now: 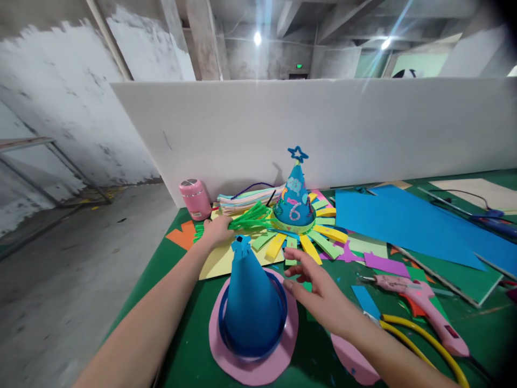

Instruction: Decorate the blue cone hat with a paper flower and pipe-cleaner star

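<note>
My left hand [218,230] is closed around a bunch of green pipe cleaners [252,216] at the table's left side. Just in front of me a plain blue paper cone hat [252,310] stands upright on a pink paper brim [255,373], with a dark blue ring round its base. Short blue strips stick out at its tip. To the right of this cone my right hand [309,280] hovers, fingers apart and nothing in them. Behind it stands a decorated blue party hat [294,196] with a blue star on top, a number 6, and yellow and green paper strips fanned around it.
A pink jar [195,199] and a stack of pastel strips [246,200] sit at the back left. On the right lie a pink glue gun [424,302], yellow-handled scissors [424,328], blue card sheets [399,221] and purple scraps [385,264]. A white board [323,129] rises behind the table.
</note>
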Available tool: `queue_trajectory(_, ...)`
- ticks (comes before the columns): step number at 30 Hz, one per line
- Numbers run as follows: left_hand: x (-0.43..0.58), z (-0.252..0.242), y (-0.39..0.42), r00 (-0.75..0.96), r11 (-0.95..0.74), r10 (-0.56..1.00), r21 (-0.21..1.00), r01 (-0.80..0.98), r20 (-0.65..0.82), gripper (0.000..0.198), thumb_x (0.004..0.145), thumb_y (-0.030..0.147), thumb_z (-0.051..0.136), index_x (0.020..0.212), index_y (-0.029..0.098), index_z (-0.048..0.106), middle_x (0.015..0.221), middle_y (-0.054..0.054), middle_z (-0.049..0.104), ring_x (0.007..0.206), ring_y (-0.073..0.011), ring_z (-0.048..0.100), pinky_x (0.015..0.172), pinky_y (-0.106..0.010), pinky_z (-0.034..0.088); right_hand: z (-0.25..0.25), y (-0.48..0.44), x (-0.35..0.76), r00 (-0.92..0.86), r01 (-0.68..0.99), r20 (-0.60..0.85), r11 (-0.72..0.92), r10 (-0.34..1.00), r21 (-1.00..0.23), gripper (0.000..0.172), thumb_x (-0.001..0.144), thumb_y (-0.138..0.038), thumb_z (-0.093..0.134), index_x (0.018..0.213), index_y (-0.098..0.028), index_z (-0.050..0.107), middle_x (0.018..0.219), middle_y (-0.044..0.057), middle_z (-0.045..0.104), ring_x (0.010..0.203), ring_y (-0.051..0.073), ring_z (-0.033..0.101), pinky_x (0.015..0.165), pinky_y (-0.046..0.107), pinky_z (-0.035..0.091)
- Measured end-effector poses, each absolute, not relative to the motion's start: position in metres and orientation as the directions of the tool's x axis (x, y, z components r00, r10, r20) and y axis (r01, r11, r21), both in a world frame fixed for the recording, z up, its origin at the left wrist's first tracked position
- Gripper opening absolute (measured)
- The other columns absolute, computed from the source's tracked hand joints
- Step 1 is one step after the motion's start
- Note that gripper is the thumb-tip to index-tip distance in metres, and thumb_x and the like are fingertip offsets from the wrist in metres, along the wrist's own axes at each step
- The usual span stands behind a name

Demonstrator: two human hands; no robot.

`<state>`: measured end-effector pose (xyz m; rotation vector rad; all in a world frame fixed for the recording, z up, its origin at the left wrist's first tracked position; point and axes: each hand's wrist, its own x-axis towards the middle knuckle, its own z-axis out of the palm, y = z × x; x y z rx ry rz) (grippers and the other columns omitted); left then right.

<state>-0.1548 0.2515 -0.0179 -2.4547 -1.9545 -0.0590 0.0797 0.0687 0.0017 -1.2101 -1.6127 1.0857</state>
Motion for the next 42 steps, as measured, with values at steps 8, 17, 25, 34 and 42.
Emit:
queue_trajectory(8,-0.158,-0.005,0.243,0.288,-0.296,0.955,0.128,0.947,0.076,0.045,0.074,0.044,0.051,0.111,0.018,0.052,0.106,-0.004,0.061,0.095,-0.0234,0.055,0.077,-0.029,0.044,0.006,0.079,0.074,-0.175,0.237,0.162,0.201,0.971,-0.950,0.035,0.080,-0.020,0.047,0.114,-0.023,0.043,0.112,0.007,0.049,0.084,0.015,0.054,0.076,0.031,0.044)
queue_trajectory(17,-0.162,0.007,0.278,0.141,-0.149,0.952,0.006,0.989,0.271,0.030,0.081,0.027,0.048,0.109,0.016,0.049,0.110,-0.008,0.052,0.091,-0.0199,0.054,0.074,-0.041,0.046,0.003,0.071,0.079,-0.136,0.278,0.164,0.196,0.977,-0.940,0.030,0.081,-0.020,0.045,0.112,-0.022,0.045,0.105,0.006,0.054,0.080,0.015,0.053,0.071,0.029,0.044)
queue_trajectory(25,-0.151,0.003,0.316,0.098,-0.086,0.978,-0.068,0.994,0.182,0.030,0.081,0.027,0.048,0.109,0.016,0.049,0.109,-0.008,0.053,0.090,-0.0197,0.055,0.074,-0.040,0.046,0.000,0.069,0.091,-0.118,0.329,0.122,0.155,0.985,-0.931,0.032,0.081,-0.017,0.045,0.112,-0.026,0.044,0.107,0.003,0.053,0.081,0.014,0.052,0.074,0.028,0.043)
queue_trajectory(34,-0.162,-0.013,0.302,0.113,-0.115,0.989,0.017,0.993,0.091,0.030,0.081,0.027,0.048,0.108,0.016,0.049,0.109,-0.008,0.053,0.089,-0.0194,0.055,0.073,-0.040,0.047,0.000,0.075,0.084,-0.180,0.289,0.110,0.160,0.978,-0.944,0.032,0.081,-0.020,0.046,0.114,-0.025,0.043,0.107,0.005,0.053,0.079,0.015,0.052,0.067,0.028,0.043)
queue_trajectory(42,-0.164,-0.021,0.285,0.090,-0.104,0.985,0.097,0.990,0.146,0.030,0.081,0.027,0.048,0.108,0.016,0.049,0.109,-0.008,0.053,0.090,-0.0196,0.055,0.074,-0.040,0.046,-0.001,0.097,0.073,-0.189,0.217,0.128,0.168,0.974,-0.961,0.031,0.079,-0.019,0.047,0.110,-0.021,0.045,0.105,0.006,0.052,0.071,0.012,0.051,0.060,0.025,0.043)
